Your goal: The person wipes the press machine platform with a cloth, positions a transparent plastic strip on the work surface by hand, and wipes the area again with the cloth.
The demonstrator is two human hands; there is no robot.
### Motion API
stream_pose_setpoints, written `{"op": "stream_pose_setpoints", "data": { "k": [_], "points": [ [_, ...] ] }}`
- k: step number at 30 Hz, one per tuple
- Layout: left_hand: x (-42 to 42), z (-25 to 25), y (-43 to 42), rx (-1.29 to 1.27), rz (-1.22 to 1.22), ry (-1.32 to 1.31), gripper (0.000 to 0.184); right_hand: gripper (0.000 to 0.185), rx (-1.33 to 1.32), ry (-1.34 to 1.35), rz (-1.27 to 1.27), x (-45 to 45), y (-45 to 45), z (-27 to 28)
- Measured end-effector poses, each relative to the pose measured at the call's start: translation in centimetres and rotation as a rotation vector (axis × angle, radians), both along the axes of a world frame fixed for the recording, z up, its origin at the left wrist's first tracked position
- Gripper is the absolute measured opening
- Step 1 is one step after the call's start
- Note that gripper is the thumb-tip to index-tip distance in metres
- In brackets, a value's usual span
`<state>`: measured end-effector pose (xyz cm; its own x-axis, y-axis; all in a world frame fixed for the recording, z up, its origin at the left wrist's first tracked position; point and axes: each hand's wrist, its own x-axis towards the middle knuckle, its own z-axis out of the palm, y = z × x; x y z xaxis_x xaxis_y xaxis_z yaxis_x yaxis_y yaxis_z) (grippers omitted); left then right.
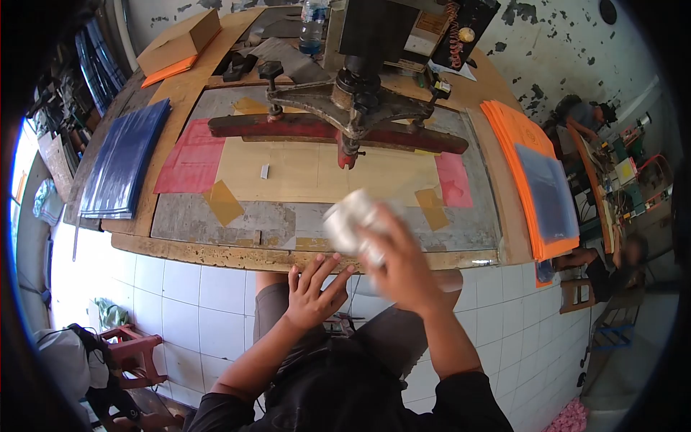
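My right hand [394, 261] is closed on a crumpled white cloth [350, 218], blurred by motion, over the front part of the grey metal plate [194, 219]. Fingers apart and holding nothing, my left hand [315, 291] rests its fingertips at the worn wooden front edge of the table [209, 255]. Beyond the hands, a long cream sheet [288, 176] lies on the plate between two pink pieces [193, 162], with a small white piece [265, 171] on it. Above the sheet hangs the press's red bar [288, 128].
Blue plastic sheets [128, 162] lie at the left. Orange folders [515, 173] with a clear blue sheet on top lie at the right. A cardboard box [180, 45] and a water bottle [312, 27] stand behind. Another person [586, 115] is at the far right.
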<state>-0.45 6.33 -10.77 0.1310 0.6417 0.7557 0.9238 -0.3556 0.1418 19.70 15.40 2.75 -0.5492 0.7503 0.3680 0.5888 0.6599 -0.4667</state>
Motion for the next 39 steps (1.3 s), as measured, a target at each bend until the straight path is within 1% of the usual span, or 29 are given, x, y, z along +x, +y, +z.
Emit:
{"op": "stream_pose_setpoints", "data": {
  "k": [1, 2, 5, 6, 7, 9, 10, 11, 13, 16, 19, 22, 23, 25, 26, 27, 29, 30, 32, 33, 34, 36, 39],
  "points": [
    [0.1, -0.7, 0.0, 0.009, -0.008, -0.032, 0.052, 0.053, -0.007, -0.02, 0.162, -0.5, -1.0, 0.4],
    [0.0, -1.4, -0.1, 0.017, -0.018, -0.061, 0.052, 0.056, -0.012, -0.016, 0.163, -0.2, -1.1, 1.0],
    [0.0, 0.4, 0.1, -0.007, 0.007, 0.02, 0.052, 0.054, -0.066, -0.002, -0.05, 3.4, 3.4, 0.8],
    [-0.1, -0.4, 0.2, 0.01, 0.02, 0.017, 0.06, 0.053, -0.005, -0.029, -0.173, 5.2, 5.6, 0.1],
    [-0.1, -0.2, 0.2, 0.009, 0.015, 0.019, 0.057, 0.052, 0.057, -0.058, -0.296, 6.5, 7.2, -0.6],
    [0.0, 0.2, 0.3, 0.011, 0.008, 0.02, 0.052, 0.052, 0.124, -0.151, -0.458, 6.2, 7.9, -1.2],
    [0.0, 0.1, 0.4, 0.015, 0.015, 0.018, 0.054, 0.052, 0.158, -0.197, -0.539, 5.4, 7.9, -0.8],
    [0.1, -0.2, 0.4, 0.016, 0.022, 0.015, 0.057, 0.054, 0.118, -0.198, -0.454, 4.4, 6.7, -0.7],
    [0.2, -0.6, 0.4, 0.033, 0.032, 0.004, 0.059, 0.054, 0.122, -0.098, -0.143, 1.1, 3.2, 0.1],
    [0.3, -0.4, 0.5, 0.046, 0.037, 0.0, 0.057, 0.053, 0.1, -0.136, 0.114, -0.1, 0.8, 1.9],
    [0.2, 0.4, 0.2, 0.003, 0.029, 0.037, 0.053, 0.052, 0.084, -0.091, -0.108, 3.3, 4.6, 0.8],
    [0.2, 1.3, 0.2, -0.025, 0.027, 0.054, 0.052, 0.051, 0.226, -0.195, -0.457, 3.8, 4.9, 0.1],
    [0.2, 1.9, -0.1, -0.055, 0.023, 0.051, 0.051, 0.053, 0.138, -0.211, -0.412, 3.5, 3.5, 0.0],
    [0.0, 2.4, -0.5, -0.114, 0.015, 0.024, 0.052, 0.054, 0.054, -0.065, -0.096, 1.3, 0.4, 0.2],
    [-0.1, 2.2, -0.9, -0.145, 0.007, 0.002, 0.054, 0.056, -0.006, -0.086, 0.075, 0.8, -0.6, 0.7],
    [-0.2, 2.2, -1.3, -0.177, -0.001, -0.019, 0.056, 0.056, 0.0, -0.11, 0.025, 0.9, -0.7, 1.1],
    [-0.5, 4.6, -1.4, -0.307, -0.003, 0.017, 0.055, 0.057, 0.005, -0.155, -0.074, 2.1, -0.9, 1.3],
    [-0.7, 5.9, -1.4, -0.37, -0.01, 0.039, 0.054, 0.053, 0.006, -0.089, -0.136, 3.1, 0.1, 0.6],
    [-0.9, 7.4, -1.0, -0.418, -0.055, -0.011, 0.055, 0.049, 0.022, -0.07, -0.228, 4.0, 1.2, 0.1],
    [-1.0, 8.0, -0.7, -0.437, -0.078, -0.04, 0.055, 0.047, 0.035, -0.063, -0.276, 4.2, 1.6, -0.1],
    [-1.1, 8.8, -0.4, -0.429, -0.077, -0.057, 0.055, 0.045, 0.066, -0.119, -0.31, 4.2, 1.9, -0.3],
    [-1.4, 9.9, 0.0, -0.418, -0.072, -0.094, 0.056, 0.046, 0.079, -0.122, -0.348, 4.1, 2.3, -0.5],
    [-2.5, 9.8, 0.7, -0.426, -0.09, -0.036, 0.059, 0.047, 0.097, -0.116, -0.386, 4.0, 3.2, -1.0]
  ]
}}
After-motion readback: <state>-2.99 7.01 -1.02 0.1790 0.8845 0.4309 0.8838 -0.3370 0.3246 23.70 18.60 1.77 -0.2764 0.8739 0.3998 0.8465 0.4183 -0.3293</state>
